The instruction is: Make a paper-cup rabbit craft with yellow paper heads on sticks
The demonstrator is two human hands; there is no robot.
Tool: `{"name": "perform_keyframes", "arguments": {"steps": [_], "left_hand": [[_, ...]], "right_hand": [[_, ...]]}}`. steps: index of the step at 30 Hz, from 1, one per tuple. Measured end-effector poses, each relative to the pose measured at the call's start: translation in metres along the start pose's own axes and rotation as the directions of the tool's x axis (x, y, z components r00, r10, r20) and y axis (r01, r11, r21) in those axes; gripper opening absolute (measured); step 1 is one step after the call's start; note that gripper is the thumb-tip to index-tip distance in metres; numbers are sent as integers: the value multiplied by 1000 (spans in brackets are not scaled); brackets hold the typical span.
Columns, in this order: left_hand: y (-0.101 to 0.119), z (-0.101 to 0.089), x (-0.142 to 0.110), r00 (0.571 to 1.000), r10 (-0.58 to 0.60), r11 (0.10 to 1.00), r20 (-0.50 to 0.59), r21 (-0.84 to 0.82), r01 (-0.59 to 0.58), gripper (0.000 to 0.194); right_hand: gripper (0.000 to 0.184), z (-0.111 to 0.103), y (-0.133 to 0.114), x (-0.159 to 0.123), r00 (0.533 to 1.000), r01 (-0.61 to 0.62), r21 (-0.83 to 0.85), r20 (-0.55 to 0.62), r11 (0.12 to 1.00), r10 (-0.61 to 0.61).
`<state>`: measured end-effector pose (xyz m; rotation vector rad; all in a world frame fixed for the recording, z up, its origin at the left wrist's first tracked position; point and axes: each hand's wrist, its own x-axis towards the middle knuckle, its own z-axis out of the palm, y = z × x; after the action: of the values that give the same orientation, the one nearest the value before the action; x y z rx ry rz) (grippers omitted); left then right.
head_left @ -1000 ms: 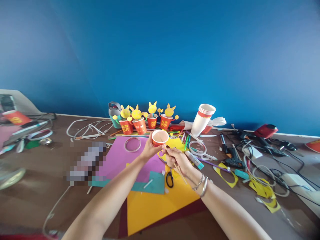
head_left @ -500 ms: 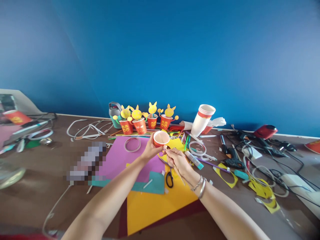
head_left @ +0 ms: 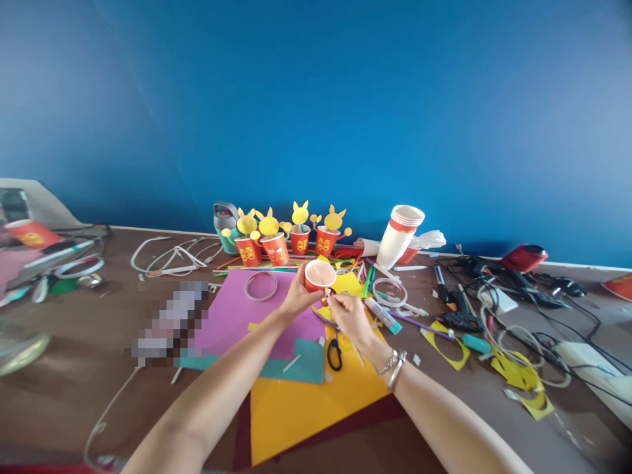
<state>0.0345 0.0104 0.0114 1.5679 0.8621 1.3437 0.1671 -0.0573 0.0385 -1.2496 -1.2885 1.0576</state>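
From here I see my left hand (head_left: 298, 295) wrapped around a red cup (head_left: 320, 274), its mouth tipped toward me. My right hand (head_left: 351, 318) pinches a pale piece (head_left: 328, 294), too small to identify, just beside it. Scissors (head_left: 334, 342) lie on yellow paper (head_left: 296, 421), near purple paper (head_left: 224, 316). Four cups (head_left: 275, 251) with yellow heads (head_left: 269, 226) line the tabletop's (head_left: 108, 329) back edge; a glue gun (head_left: 464, 316) lies toward its right edge.
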Motion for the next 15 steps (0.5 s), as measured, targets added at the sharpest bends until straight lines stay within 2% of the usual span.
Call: {"name": "perform_keyframes", "arguments": {"steps": [2,5,7,8,10,13,15], "left_hand": [[0,0,0,1000,-13,1000,-11,8,13,59],[0,0,-1,999,-8,999,-32,34,9,62],[1,0,-1,999,-6,999,-35,54,7,63],[1,0,-1,999,-10,998,-33,60,12,63],[2,1,0,999,-17,998,-27,66,19,63],[2,1,1,1000,19,996,-21,82,-17,65],[0,0,2,998,44,992,-47,124,-38,64]], "right_hand": [[49,-1,1,1,995,-83,132,58,988,76],[39,-3,1,2,965,-215,332,220,918,146],[38,-3,2,2,946,-251,373,289,893,145],[37,-3,3,2,948,-246,365,283,898,144],[37,-2,5,1,975,-176,275,184,945,127],[43,0,5,1,1000,26,-20,-8,999,-26],[45,-2,4,3,993,107,-194,-17,975,-113]]}}
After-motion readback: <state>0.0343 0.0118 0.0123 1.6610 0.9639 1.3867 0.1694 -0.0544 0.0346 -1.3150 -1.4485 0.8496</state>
